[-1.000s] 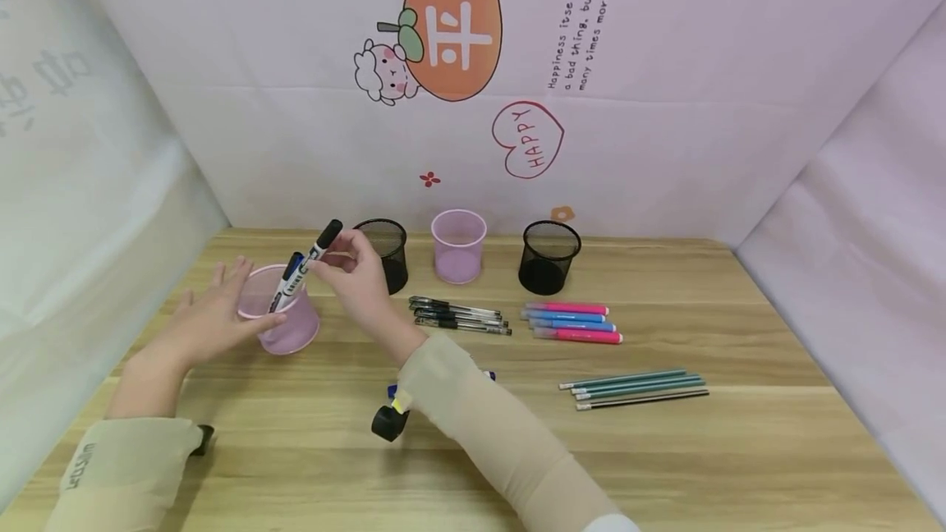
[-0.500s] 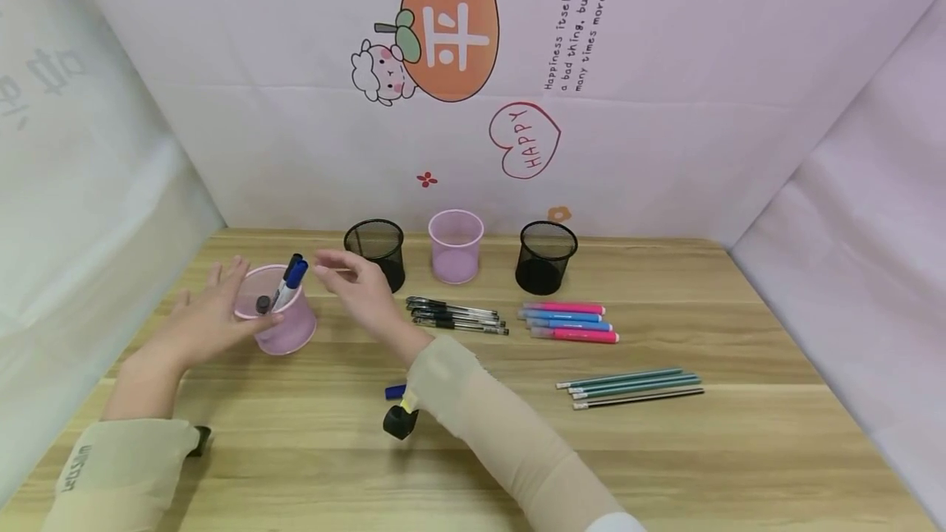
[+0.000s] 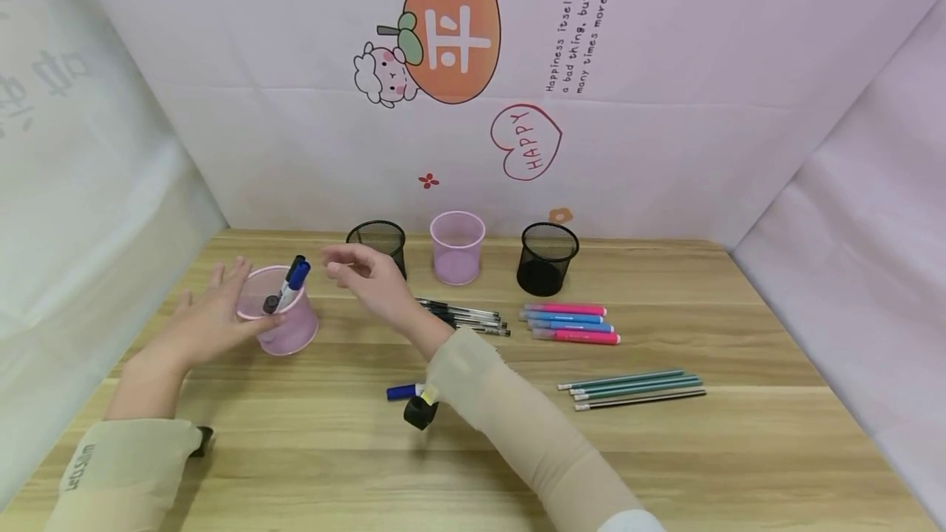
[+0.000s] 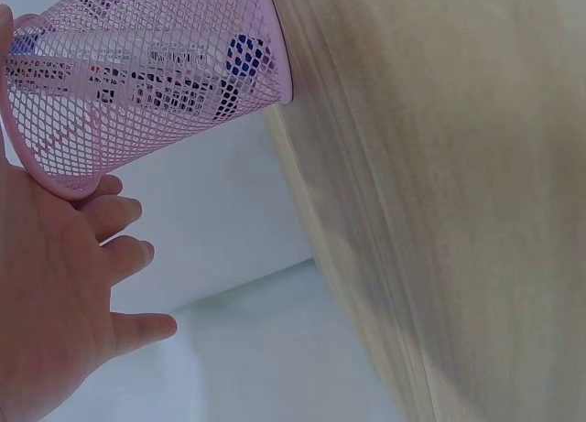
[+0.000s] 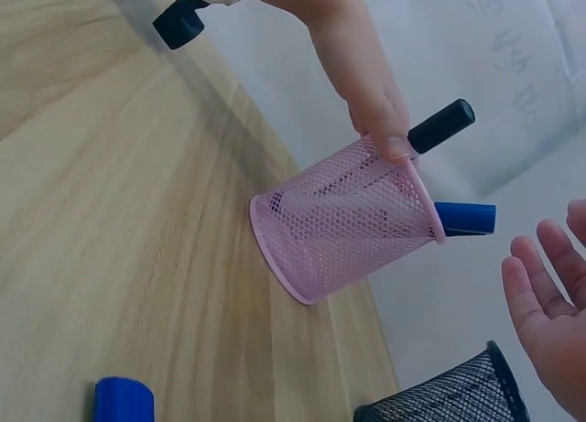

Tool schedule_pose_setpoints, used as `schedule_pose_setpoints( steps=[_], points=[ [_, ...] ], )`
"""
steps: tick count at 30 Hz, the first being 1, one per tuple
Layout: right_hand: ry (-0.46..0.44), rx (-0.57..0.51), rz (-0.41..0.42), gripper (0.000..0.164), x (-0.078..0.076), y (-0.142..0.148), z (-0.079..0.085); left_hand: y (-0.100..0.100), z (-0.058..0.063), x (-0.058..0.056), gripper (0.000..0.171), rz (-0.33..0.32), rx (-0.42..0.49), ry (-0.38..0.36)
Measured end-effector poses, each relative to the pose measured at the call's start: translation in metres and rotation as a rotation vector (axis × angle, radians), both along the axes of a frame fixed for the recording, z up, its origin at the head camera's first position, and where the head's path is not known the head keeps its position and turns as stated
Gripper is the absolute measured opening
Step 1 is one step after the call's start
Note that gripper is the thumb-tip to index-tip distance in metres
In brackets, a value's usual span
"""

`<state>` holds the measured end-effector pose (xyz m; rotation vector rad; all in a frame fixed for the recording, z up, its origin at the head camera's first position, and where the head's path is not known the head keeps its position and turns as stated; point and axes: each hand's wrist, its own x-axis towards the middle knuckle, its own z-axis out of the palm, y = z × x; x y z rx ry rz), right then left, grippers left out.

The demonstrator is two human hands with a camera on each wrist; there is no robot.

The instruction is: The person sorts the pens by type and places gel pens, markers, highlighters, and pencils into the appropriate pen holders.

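Observation:
My left hand (image 3: 210, 314) holds the rim of a pink mesh pen cup (image 3: 291, 333) at the table's left, its thumb on the near side and the other fingers spread along the far side. Inside lean several markers: a blue-capped marker (image 3: 299, 275), a black-capped marker (image 5: 442, 126) and one showing only a dark round end (image 3: 271, 303). Through the mesh in the left wrist view, their white printed barrels (image 4: 156, 79) show. My right hand (image 3: 373, 279) hovers right of this cup with loosely bent fingers and nothing in them, overlapping a black mesh cup (image 3: 386, 234).
Behind stand another pink cup (image 3: 457, 249) and a second black cup (image 3: 548, 261). Black gel pens (image 3: 473, 317), pink and blue highlighters (image 3: 569, 324) and pencils (image 3: 636, 388) lie in groups. A blue-capped marker (image 3: 402, 392) lies partly hidden beneath my right forearm.
The black-capped marker that my right hand pinched over the cup now sits inside it. My right hand has let go and drawn slightly right. My left hand has stayed at the rim.

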<state>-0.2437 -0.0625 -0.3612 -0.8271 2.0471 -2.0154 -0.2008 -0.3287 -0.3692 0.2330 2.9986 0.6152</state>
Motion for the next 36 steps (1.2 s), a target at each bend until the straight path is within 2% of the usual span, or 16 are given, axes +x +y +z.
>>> schedule_pose_setpoints(
  steps=[8,14,20,31,36],
  points=[
    [0.052,0.032,0.067,0.035,0.003,0.012,0.008,0.001,-0.001,0.001,0.116,-0.005,0.006,0.003],
    [0.039,0.036,0.116,0.039,0.005,0.022,0.009,0.0,0.0,0.002,0.114,-0.003,0.004,0.001],
    [0.03,0.057,0.128,0.038,0.007,0.033,0.009,0.001,0.001,0.002,0.115,-0.006,0.0,0.001],
    [0.067,0.077,0.167,0.038,0.018,0.057,0.013,-0.001,-0.002,0.0,0.113,-0.012,-0.002,0.015],
    [0.063,0.09,0.166,0.037,0.02,0.065,0.009,-0.001,-0.003,0.0,0.114,-0.011,0.003,0.016]
  ],
)
